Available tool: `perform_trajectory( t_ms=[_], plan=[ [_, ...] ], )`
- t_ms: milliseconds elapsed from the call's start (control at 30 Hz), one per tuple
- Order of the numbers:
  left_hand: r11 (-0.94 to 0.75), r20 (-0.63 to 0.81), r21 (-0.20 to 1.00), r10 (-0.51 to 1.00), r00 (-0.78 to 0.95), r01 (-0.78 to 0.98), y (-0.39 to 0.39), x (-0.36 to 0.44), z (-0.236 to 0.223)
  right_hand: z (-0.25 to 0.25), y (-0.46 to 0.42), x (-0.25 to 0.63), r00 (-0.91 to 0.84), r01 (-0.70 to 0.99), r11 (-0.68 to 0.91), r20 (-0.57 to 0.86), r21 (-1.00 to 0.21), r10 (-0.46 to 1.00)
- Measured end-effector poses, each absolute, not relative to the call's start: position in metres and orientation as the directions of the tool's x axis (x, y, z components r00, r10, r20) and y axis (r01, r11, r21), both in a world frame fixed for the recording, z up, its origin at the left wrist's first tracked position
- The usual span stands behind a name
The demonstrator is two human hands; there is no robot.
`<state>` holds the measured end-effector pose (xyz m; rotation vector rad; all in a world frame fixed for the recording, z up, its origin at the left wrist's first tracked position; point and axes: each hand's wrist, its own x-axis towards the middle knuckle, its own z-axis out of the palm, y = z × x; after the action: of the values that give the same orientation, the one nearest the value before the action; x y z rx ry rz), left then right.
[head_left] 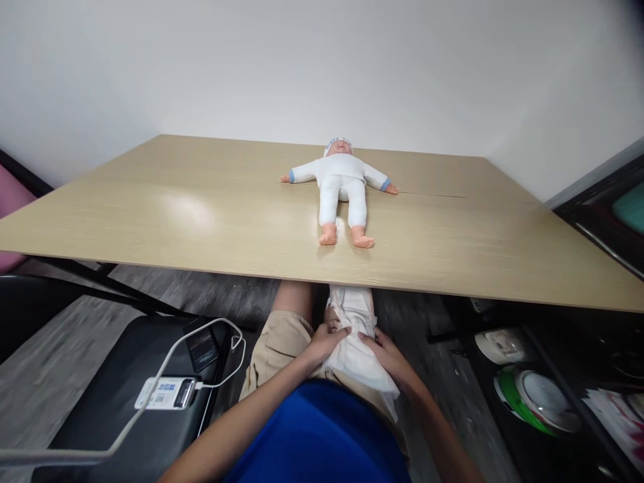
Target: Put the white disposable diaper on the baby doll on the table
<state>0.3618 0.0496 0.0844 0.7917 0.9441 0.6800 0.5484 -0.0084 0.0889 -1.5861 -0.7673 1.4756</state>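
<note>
A white diaper [358,352] lies spread lengthwise over my right thigh, its far end passing under the table edge. My left hand [327,341] pinches its left side between thumb and fingers. On the opposite side my right hand [385,349] grips the diaper's edge, thumb on top. On the table, a baby doll [343,181] in a white suit with blue cuffs and a white cap lies on its back, arms spread and feet toward me. Neither hand touches the doll.
The wooden table [226,221] spans the view above my lap, against a white wall. At left, a black chair [121,376] carries a power bank [166,393], a phone-like dark device [202,349] and a white cable [166,362]. Shelves at right hold a green-rimmed round container [526,396].
</note>
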Motion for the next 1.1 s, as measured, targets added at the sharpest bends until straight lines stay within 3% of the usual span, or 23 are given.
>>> perform_trajectory(
  t_ms=[133, 300, 433, 533, 700, 900, 1033, 1100],
  plan=[
    [0.532, -0.421, 0.828, 0.798, 0.432, -0.175, 0.02, 0.349, 0.12, 0.13, -0.033, 0.539, 0.054, -0.072, -0.419, -0.423, -0.905, 0.905],
    [0.448, -0.304, 0.876, 0.802, 0.515, -0.181, -0.024, 0.323, 0.204, 0.202, -0.075, 0.522, 0.016, -0.005, -0.356, -0.356, -0.935, 0.934],
    [0.302, -0.154, 0.937, 0.811, 0.565, -0.178, -0.042, 0.307, 0.269, 0.251, -0.103, 0.511, 0.137, 0.109, -0.325, -0.309, -0.94, 0.941],
    [0.242, -0.092, 0.951, 0.815, 0.571, -0.191, -0.039, 0.304, 0.292, 0.275, -0.103, 0.505, 0.2, 0.183, -0.323, -0.286, -0.929, 0.937],
    [0.251, -0.103, 0.937, 0.862, 0.496, -0.242, -0.012, 0.309, 0.286, 0.288, -0.062, 0.499, 0.105, 0.19, -0.227, -0.21, -0.955, 0.972],
    [0.323, -0.184, 0.905, 0.884, 0.43, -0.276, 0.019, 0.314, 0.25, 0.26, -0.02, 0.506, 0.092, 0.266, -0.217, -0.199, -0.939, 0.976],
    [0.411, -0.265, 0.86, 0.867, 0.422, -0.304, 0.026, 0.318, 0.224, 0.239, -0.017, 0.515, 0.122, 0.464, -0.234, -0.2, -0.854, 0.972],
    [0.427, -0.285, 0.848, 0.867, 0.41, -0.314, 0.025, 0.32, 0.215, 0.232, -0.02, 0.519, 0.187, 0.596, -0.214, -0.125, -0.774, 0.974]
  ],
)
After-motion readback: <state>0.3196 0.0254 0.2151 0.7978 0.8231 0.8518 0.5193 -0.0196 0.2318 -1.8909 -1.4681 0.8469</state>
